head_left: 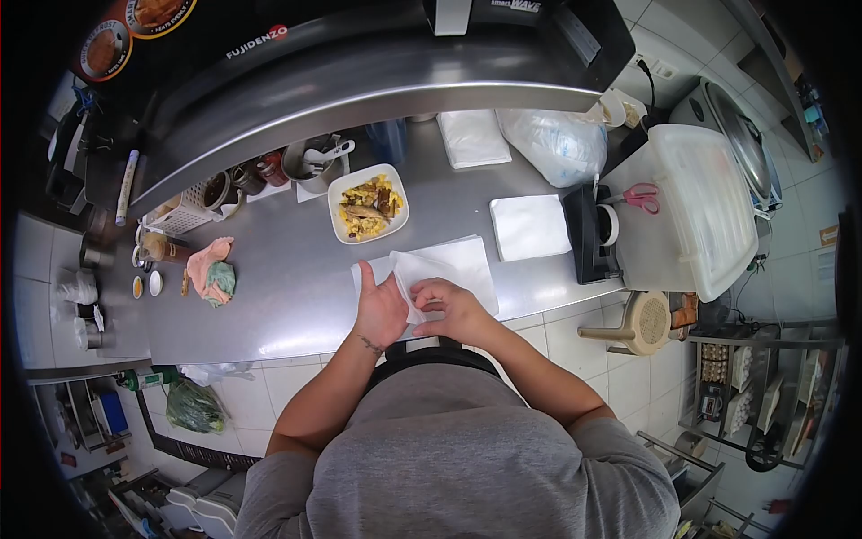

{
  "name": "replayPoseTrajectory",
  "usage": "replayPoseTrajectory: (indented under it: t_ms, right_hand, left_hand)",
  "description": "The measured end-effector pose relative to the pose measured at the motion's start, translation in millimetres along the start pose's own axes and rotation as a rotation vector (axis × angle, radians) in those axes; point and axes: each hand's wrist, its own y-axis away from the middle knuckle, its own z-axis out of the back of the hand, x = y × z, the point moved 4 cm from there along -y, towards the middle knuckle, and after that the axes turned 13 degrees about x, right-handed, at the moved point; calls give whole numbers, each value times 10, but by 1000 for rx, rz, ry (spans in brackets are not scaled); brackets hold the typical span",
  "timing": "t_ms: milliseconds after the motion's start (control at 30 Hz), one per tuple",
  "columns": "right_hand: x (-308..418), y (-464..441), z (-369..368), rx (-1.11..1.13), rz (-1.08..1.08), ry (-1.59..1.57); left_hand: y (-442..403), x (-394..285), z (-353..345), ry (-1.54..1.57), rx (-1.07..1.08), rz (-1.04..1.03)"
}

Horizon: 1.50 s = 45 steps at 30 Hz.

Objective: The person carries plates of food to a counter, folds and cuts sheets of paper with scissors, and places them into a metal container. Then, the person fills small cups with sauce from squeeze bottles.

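A thin white paper (pixel 429 266), possibly a flat bag, is raised off the counter between my hands. My left hand (pixel 382 308) is palm up with the thumb spread. Its fingertips go behind the raised paper and are partly hidden. My right hand (pixel 447 310) has curled fingers at the paper's near fold and appears to grip it loosely. More white sheets (pixel 478 269) lie flat beneath. Just beyond my hands, a square white bowl (pixel 337 211) holds yellow and brown food (pixel 366 212).
To the right are a napkin stack (pixel 530 227), a black dispenser (pixel 588 242) and a plastic bin (pixel 682 225) with pink scissors (pixel 640 197). A cloth (pixel 213 271) lies left. A metal shelf (pixel 377 103) overhangs the back, above jars and a utensil pot (pixel 310 166). A stool (pixel 645 323) stands right.
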Motion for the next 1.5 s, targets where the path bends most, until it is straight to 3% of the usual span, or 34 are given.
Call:
replayPoseTrajectory:
  t_ms: [367, 467, 567, 667, 767, 867, 967, 1067, 1267, 1500]
  right_hand:
    - [-153, -10, 142, 83, -37, -109]
    - [-143, 4, 145, -60, -141, -161]
    - [-112, 37, 218, -264, -186, -281]
    - [-34, 62, 338, -393, -234, -360]
    - [-310, 67, 582, -496, -163, -657]
    - [-296, 82, 797, -480, -226, -908]
    - [-567, 113, 928, -575, -303, -1027]
    - [-728, 96, 883, -686, -232, -1159]
    - [-815, 25, 826, -725, -156, -1206]
    - [-804, 186, 1069, -734, -148, -1033]
  left_hand:
    - [-1, 2, -51, 45, -3, 14]
    - [26, -4, -7, 39, 33, 111]
    - [61, 26, -107, -112, -58, 121]
    - [125, 18, -195, -529, -70, 221]
    - [140, -53, -139, -742, 2, 242]
    - [135, -139, 118, -673, -167, 382]
    - [137, -177, 294, -263, -248, 281]
    - [97, -111, 162, -426, -191, 155]
    - [31, 93, 197, -764, -66, 189]
    - [-88, 66, 413, -735, -327, 145]
